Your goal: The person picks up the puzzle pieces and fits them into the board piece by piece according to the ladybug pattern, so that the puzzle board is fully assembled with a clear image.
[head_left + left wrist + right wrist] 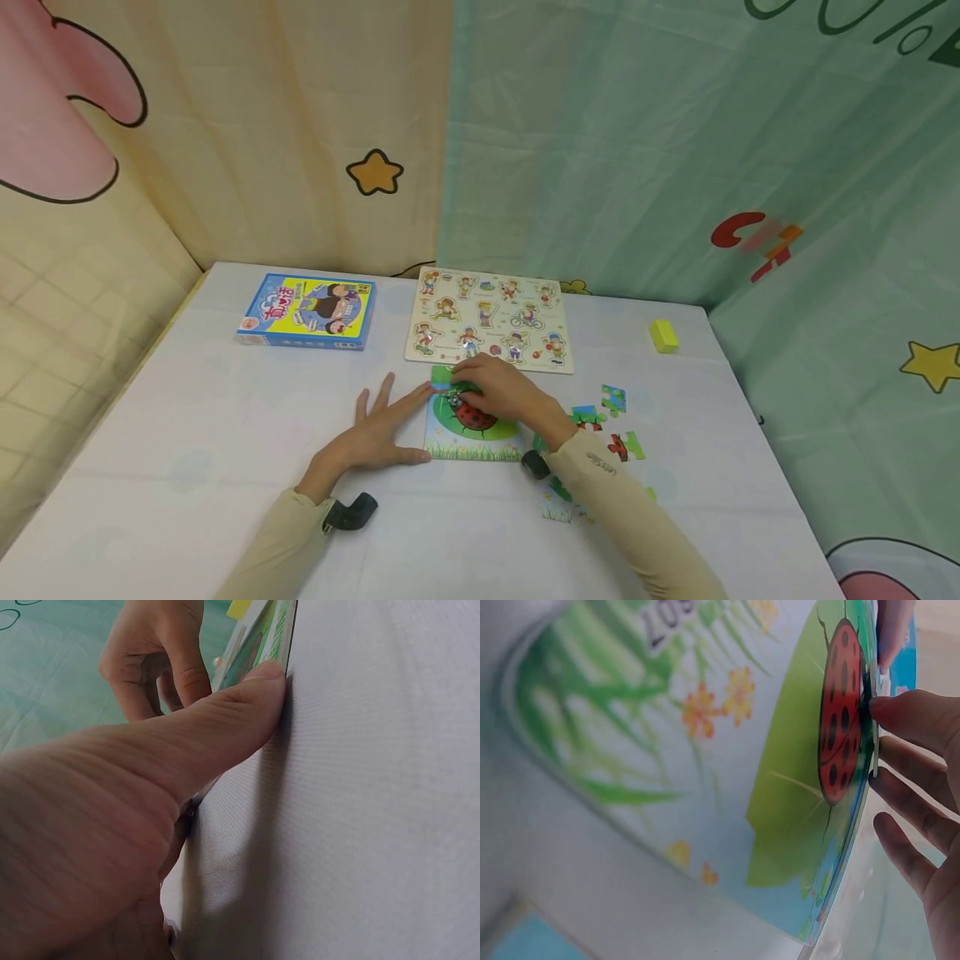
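A square ladybug puzzle board lies on the white table, showing a red ladybug on a green leaf. My left hand is spread at its left side, with the thumb touching the lower left edge and the forefinger near the upper left. Over the board's upper part, my right hand pinches a thin puzzle piece at the surface; its picture is mostly hidden. A green and blue piece sits at the board's upper left corner. Right of the board lie several loose puzzle pieces, partly covered by the right forearm.
Behind the board lies a wooden board with cartoon children. A blue and yellow box stands at the back left, and a yellow block at the back right. Printed curtains hang behind the table.
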A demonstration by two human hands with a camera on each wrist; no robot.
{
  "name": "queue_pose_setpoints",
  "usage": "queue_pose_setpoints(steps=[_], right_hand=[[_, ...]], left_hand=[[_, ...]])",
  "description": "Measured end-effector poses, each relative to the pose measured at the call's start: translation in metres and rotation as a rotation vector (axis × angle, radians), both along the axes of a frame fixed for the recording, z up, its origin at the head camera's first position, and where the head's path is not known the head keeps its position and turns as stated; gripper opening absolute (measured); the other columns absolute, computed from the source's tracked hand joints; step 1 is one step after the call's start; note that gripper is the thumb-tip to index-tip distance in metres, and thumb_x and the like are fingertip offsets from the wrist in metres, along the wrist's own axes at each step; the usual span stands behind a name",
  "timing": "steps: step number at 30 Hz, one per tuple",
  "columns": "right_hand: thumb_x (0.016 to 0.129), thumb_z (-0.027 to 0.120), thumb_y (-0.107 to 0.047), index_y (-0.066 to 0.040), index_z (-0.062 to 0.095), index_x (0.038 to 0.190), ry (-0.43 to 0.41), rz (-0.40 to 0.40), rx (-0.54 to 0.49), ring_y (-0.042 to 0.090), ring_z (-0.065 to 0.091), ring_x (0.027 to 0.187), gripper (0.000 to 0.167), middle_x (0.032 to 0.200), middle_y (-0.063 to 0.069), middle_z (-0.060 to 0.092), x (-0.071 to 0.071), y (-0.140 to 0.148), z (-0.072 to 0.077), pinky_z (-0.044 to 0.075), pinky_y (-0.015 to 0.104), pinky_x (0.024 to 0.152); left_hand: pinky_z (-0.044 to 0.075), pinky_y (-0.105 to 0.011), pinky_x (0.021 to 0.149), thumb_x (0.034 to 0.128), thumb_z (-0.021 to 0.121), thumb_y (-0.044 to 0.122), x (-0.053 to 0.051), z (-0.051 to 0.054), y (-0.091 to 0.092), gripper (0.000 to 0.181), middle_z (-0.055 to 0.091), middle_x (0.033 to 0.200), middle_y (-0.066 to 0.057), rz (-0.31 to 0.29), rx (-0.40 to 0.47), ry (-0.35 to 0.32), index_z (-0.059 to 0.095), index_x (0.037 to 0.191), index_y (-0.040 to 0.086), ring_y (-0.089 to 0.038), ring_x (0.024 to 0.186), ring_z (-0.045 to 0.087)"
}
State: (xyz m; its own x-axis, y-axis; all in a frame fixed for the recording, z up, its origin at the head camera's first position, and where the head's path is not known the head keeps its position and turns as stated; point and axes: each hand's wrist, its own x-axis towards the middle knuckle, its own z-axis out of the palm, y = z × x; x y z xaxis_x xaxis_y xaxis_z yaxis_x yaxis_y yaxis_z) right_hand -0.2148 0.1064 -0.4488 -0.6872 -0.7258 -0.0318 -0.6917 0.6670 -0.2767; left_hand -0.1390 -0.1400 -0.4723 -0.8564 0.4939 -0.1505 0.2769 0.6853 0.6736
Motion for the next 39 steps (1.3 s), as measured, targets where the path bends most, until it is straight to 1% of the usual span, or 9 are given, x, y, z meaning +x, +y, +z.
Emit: queue_pose_setpoints(steps=[8,15,21,25,30,34,36,39], right_hand=[[0.098,0.067,-0.025,-0.013,0.069,0.126,0.029,0.008,0.039,0.021,0.055,0.131,0.031,0.137,0.002,0.063,-0.002,-0.004,-0.002,0.044,0.039,0.112],[0.097,0.068,-0.023,-0.013,0.070,0.126,0.019,0.011,0.061,0.021,0.056,0.130,0.031,0.132,0.001,0.067,-0.004,-0.008,-0.001,0.043,0.038,0.113],[0.096,0.069,-0.023,-0.015,0.072,0.124,0.030,0.007,0.104,0.022,0.057,0.128,0.029,0.130,0.001,0.068,-0.005,-0.015,0.003,0.045,0.037,0.111],[0.096,0.069,-0.026,-0.018,0.072,0.124,0.032,-0.013,0.138,0.022,0.056,0.128,0.030,0.131,0.000,0.067,-0.005,-0.019,0.004,0.047,0.037,0.109],[0.096,0.069,-0.026,-0.018,0.073,0.124,0.025,-0.036,0.136,0.019,0.058,0.124,0.029,0.130,0.000,0.065,-0.005,-0.020,0.003,0.050,0.034,0.105],[0.095,0.070,-0.026,-0.018,0.073,0.123,0.018,-0.048,0.119,0.019,0.058,0.123,0.029,0.129,0.000,0.065,-0.005,-0.019,0.001,0.051,0.033,0.103],[0.095,0.071,-0.025,-0.017,0.073,0.123,0.000,-0.054,0.105,0.019,0.057,0.122,0.030,0.129,0.000,0.064,-0.004,-0.019,0.002,0.051,0.033,0.103],[0.096,0.070,-0.025,-0.016,0.071,0.126,-0.028,-0.055,0.093,0.019,0.056,0.124,0.031,0.131,0.000,0.063,-0.003,-0.017,0.003,0.050,0.034,0.104]], left_hand=[[-0.015,-0.072,0.113,0.0818,0.081,0.041,-0.001,0.000,0.000,0.099,0.024,0.166,-0.009,0.005,-0.014,-0.003,0.025,0.160,0.019,-0.049,0.151,-0.015],[-0.015,-0.070,0.114,0.0814,0.081,0.042,-0.002,-0.003,-0.001,0.099,0.023,0.167,-0.007,0.003,-0.012,-0.013,0.025,0.160,0.020,-0.048,0.151,-0.016],[-0.014,-0.071,0.113,0.0810,0.081,0.043,-0.003,-0.004,-0.002,0.100,0.024,0.167,-0.007,-0.002,-0.013,-0.008,0.025,0.160,0.020,-0.048,0.151,-0.015],[-0.013,-0.072,0.113,0.0802,0.082,0.042,-0.003,-0.005,-0.002,0.100,0.025,0.166,-0.009,0.003,-0.003,-0.002,0.026,0.160,0.020,-0.049,0.151,-0.015],[-0.012,-0.072,0.113,0.0791,0.083,0.041,-0.004,-0.006,-0.002,0.099,0.027,0.166,-0.008,0.008,0.002,0.019,0.029,0.159,0.018,-0.048,0.151,-0.013],[-0.007,-0.071,0.114,0.0759,0.085,0.045,-0.007,-0.006,-0.003,0.100,0.029,0.164,-0.008,0.006,-0.026,0.063,0.033,0.157,0.017,-0.049,0.151,-0.006],[-0.004,-0.071,0.115,0.0742,0.085,0.049,-0.010,-0.005,-0.003,0.102,0.029,0.164,-0.008,-0.005,-0.047,0.079,0.033,0.157,0.018,-0.049,0.150,-0.004],[-0.003,-0.072,0.115,0.0731,0.084,0.053,-0.016,-0.004,-0.003,0.106,0.024,0.166,-0.007,-0.031,-0.076,0.070,0.030,0.158,0.020,-0.049,0.150,-0.004]])
